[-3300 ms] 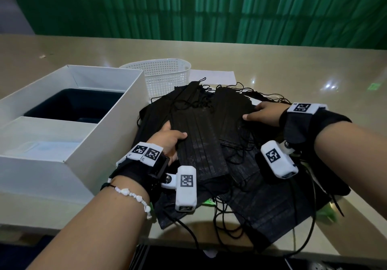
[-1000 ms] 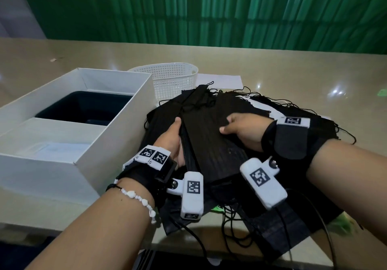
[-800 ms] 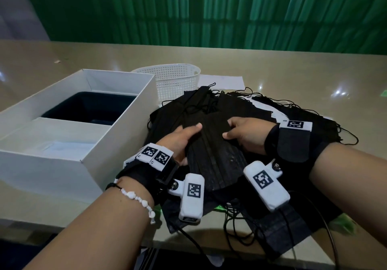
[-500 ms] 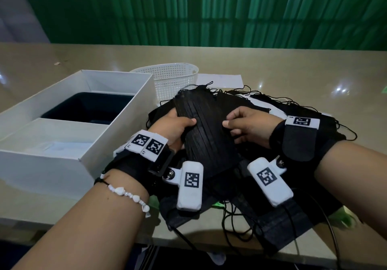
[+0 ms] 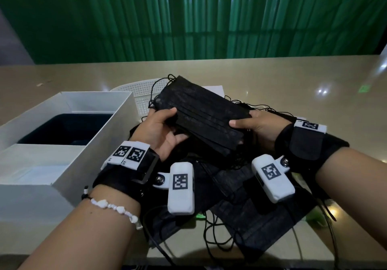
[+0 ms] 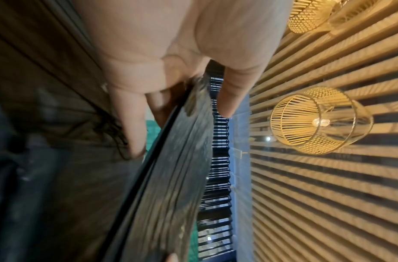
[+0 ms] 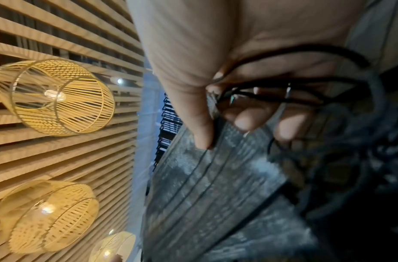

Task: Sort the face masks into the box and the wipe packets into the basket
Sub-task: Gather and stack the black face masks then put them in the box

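- My left hand (image 5: 159, 131) is pinching one end of the masks (image 5: 206, 114).
- My right hand (image 5: 258, 126) is pinching the other end, above the pile (image 5: 261, 213).

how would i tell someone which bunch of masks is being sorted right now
Right of the white box, a pile of black masks covers the table. It is the stack of masks gripped by the left hand and right hand, the only one lifted off the pile.
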The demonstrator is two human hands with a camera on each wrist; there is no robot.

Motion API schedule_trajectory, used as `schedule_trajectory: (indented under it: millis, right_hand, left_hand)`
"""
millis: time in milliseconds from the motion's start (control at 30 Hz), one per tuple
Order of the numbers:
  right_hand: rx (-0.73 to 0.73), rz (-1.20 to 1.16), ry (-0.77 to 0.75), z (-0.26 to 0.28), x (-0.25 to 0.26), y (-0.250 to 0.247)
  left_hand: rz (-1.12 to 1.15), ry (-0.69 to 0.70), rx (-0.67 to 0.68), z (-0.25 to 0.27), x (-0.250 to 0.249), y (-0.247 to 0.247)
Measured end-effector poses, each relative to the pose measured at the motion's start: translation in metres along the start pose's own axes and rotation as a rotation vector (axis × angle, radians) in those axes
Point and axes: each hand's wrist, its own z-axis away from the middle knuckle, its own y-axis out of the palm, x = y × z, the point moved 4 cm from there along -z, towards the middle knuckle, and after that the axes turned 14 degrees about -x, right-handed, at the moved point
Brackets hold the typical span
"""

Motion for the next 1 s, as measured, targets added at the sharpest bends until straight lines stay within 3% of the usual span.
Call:
schedule_trajectory:
  millis: [133, 333, 533, 667, 800, 1000]
  right_hand:
    - [-0.153, 0.06, -0.001, -0.009, -0.01, -0.03]
    - [-0.191, 0.425, -0.099, -0.02, -0.022, -0.042]
    - [-0.197, 0.556, -0.038, -0.031, -0.035, -0.053]
    - [-0.2, 0.538, 0.004, -0.035, -0.04, -0.053]
    - [-0.208, 0.55, 0.019, -0.037, -0.047, -0.051]
    - [-0.163, 0.58, 0.013, -0.036, -0.05, -0.049]
  left_hand:
    - [-0.272, -0.069, -0.07, -0.002, 0.015, -0.019]
    - [-0.51, -0.116, -0.236, -0.005, 0.038, -0.048]
    - [-0.255, -0.061, -0.246, -0.005, 0.018, -0.053]
    - [-0.158, -0.103, -0.247, -0.003, 0.008, -0.053]
    - [-0.471, -0.162, -0.289, -0.004, 0.021, -0.061]
    - [-0.855, -0.14, -0.233, -0.009, 0.024, -0.06]
